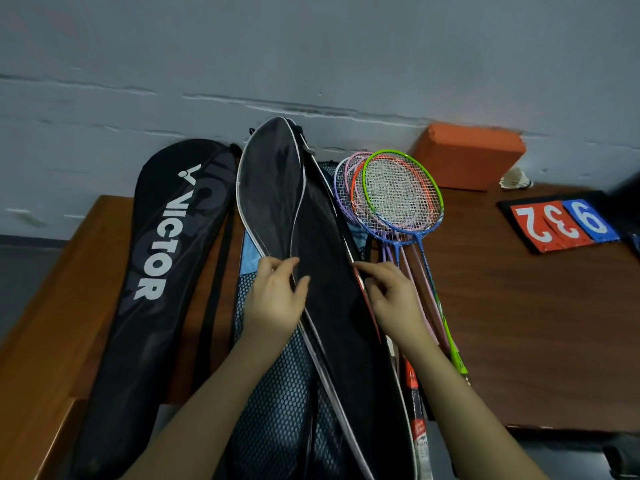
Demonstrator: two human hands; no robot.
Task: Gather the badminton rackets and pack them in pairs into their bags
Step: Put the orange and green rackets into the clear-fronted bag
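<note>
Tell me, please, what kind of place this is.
Probably a sports hall's equipment corner or club storeroom. A wooden table against a painted wall holds badminton rackets, racket bags, a flip scoreboard and a shuttlecock.

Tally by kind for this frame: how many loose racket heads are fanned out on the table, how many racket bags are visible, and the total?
Loose racket heads: 4 (green, orange, pink, white-purple rims)
Racket bags: 3 (VICTOR bag, black white-piped bag, mesh bag)
Total: 7

grey cracked wall (311, 46) behind brown wooden table (519, 323); dim light; grey floor (20, 271) at left.
</note>
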